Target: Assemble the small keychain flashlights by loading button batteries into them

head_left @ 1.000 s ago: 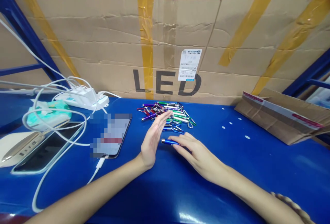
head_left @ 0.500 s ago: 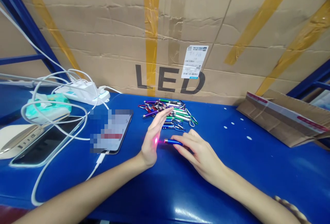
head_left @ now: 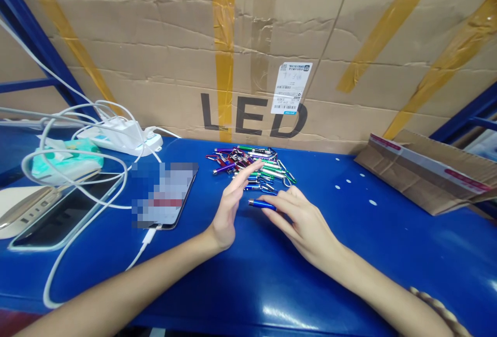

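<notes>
My right hand pinches a small blue metal penlight, whose silver tip points left. Facing that tip, a short gap away, my left hand is raised on edge with its fingers stretched out and nothing in it. No light shows on the palm. Just behind my hands lies a heap of small metal penlights in blue, green, purple, red and silver, some with carabiner clips. My left fingertips overlap part of the heap in the view.
A phone on a white cable lies left of my left hand. Further left are another phone, a teal tissue pack, looping cables and a power strip. An open brown carton stands right. A large cardboard box rises behind.
The pink-red light on my left palm and at the penlight's tip has gone out. The penlight has shifted slightly up, still in my right hand. The whole view has moved a little.
</notes>
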Motion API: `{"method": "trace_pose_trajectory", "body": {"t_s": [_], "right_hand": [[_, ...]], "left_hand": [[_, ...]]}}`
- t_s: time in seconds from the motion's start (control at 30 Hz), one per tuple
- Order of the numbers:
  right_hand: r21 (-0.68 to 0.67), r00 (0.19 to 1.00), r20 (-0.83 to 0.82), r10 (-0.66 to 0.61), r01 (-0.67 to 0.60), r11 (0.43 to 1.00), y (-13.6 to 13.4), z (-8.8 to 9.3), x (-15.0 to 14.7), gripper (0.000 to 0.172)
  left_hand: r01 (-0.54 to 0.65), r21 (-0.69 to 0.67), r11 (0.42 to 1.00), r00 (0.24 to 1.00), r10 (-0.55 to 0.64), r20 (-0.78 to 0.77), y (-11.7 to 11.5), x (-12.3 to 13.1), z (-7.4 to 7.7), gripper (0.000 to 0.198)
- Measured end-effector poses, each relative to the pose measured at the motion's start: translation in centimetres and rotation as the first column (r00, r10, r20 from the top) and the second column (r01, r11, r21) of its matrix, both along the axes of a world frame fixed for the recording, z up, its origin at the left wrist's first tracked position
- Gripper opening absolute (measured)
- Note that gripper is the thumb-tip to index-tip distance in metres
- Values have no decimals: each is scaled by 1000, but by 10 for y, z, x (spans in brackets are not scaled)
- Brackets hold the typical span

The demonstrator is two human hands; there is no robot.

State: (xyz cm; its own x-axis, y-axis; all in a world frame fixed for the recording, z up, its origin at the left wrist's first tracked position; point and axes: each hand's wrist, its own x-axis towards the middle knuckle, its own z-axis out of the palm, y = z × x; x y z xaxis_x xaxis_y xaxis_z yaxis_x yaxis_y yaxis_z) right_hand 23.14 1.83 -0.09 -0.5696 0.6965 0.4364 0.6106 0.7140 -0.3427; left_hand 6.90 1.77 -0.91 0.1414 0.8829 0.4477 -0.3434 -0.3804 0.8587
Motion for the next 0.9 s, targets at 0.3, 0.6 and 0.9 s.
{"method": "trace_pose_trajectory", "body": {"t_s": [0.3,0.6,0.9], "right_hand": [[-36,1000,4,6,-6,999,1,4,2,28],[-62,997,59,55,-51,997,1,6,3,28],[-125,998,60,29,-22,992,3,3,3,29]], "left_hand": [[5,-141,990,1000,-5,-1,1,-1,1,51],[8,-168,986,1000,-5,16,0,-1,1,53],[-7,-153,988,1000,5,-14,1,-2,1,55]]}}
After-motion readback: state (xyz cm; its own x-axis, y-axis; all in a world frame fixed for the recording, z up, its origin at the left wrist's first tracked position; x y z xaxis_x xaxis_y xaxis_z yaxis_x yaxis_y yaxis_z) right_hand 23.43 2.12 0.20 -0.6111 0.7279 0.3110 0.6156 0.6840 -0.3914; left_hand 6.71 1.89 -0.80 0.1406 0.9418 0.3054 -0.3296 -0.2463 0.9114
